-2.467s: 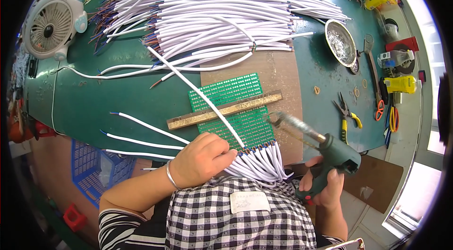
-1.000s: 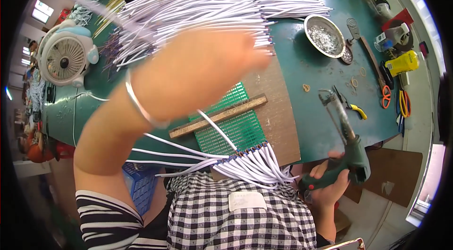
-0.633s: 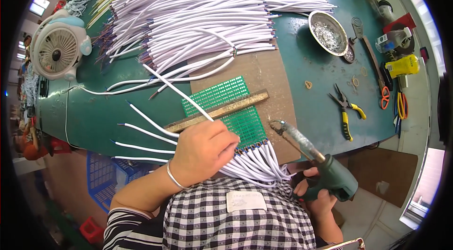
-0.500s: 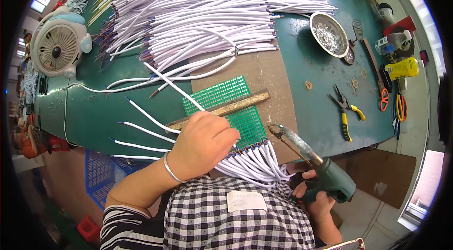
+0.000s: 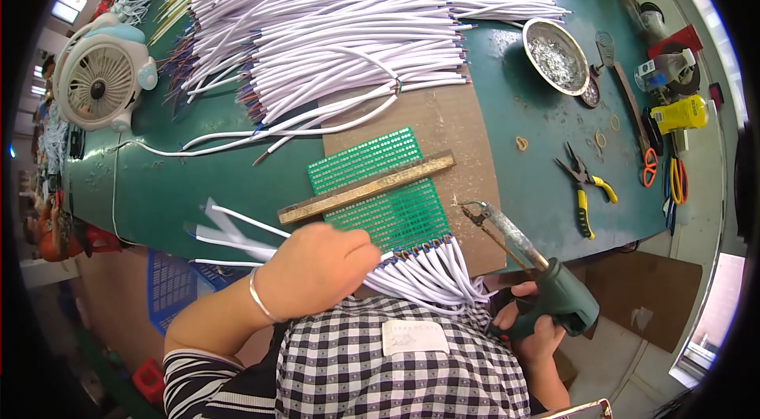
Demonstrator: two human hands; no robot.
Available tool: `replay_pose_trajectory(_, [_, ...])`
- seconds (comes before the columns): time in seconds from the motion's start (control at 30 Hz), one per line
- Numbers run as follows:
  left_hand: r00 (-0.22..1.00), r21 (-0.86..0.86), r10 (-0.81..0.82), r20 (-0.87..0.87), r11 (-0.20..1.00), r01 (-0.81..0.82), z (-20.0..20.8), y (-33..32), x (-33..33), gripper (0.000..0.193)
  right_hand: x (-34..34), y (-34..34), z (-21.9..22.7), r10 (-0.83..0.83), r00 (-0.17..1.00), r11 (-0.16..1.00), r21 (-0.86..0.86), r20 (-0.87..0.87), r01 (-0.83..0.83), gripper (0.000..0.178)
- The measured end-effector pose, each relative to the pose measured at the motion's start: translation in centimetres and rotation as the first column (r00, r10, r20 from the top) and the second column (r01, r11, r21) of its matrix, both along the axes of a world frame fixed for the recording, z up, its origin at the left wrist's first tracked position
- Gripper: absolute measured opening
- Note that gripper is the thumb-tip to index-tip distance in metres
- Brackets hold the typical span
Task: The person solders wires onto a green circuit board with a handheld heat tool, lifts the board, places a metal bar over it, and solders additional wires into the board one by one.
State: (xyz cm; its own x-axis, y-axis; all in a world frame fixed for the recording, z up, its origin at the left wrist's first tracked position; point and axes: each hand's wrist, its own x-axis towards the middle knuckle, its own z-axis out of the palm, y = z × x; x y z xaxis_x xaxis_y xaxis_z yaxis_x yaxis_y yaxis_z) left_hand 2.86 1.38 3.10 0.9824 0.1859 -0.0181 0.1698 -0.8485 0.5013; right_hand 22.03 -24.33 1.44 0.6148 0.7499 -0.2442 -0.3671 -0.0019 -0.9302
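Observation:
My left hand [image 5: 321, 269] is closed around several white cables [image 5: 226, 243], whose stripped ends stick out to the left, some blurred by motion. It is beside the near left corner of a green perforated circuit board [image 5: 416, 217]. A wooden bar [image 5: 368, 187] lies across this board. White cables [image 5: 431, 280] with coloured wire ends line the board's near edge and curve toward my checked apron. At the right, my right hand [image 5: 538, 340] grips a dark green soldering gun [image 5: 564, 299], its tip [image 5: 475, 209] pointing at the board's right side, apart from it.
A large pile of white cables [image 5: 356, 47] covers the far table. To the right are a metal bowl of silvery scraps [image 5: 538, 35], yellow-handled pliers [image 5: 583, 189], orange-handled scissors [image 5: 649, 166] and rubber bands [image 5: 522, 144]. A fan [image 5: 99, 87] stands at far left.
My left hand has moved left and nearer to me, off the board. The cable that stretched from it toward the far pile has swung away. My right hand has kept its hold on the soldering gun.

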Motion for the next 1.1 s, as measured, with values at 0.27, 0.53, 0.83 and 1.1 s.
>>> replay_pose_trajectory(0.27, [0.889, -0.386, 0.431, 0.156, 0.855, -0.346, 0.3, -1.4, 1.8, 0.005, -0.1, 0.4, 0.4, 0.032, 0.999, 0.998, -0.047, 0.041, -0.03, 0.065])
replay_pose_trajectory(0.53, [0.91, -0.375, 0.403, 0.099, 0.862, -0.341, -1.9, -2.3, 3.1, 0.009, -0.4, -0.1, 1.2, 0.045, 0.997, 0.994, -0.103, 0.059, -0.039, 0.068])
replay_pose_trajectory(0.83, [0.908, -0.238, 0.389, 0.155, 0.907, -0.347, -0.5, -2.1, 3.1, 0.01, -0.2, -0.5, 1.4, 0.104, 0.994, 0.988, -0.121, 0.042, -0.098, 0.067])
replay_pose_trajectory(1.1, [0.93, -0.003, 0.316, 0.188, 0.947, -0.321, -1.7, -2.5, 2.8, 0.01, -0.1, -2.9, 0.9, 0.18, 0.982, 0.972, -0.141, -0.06, -0.187, 0.061])
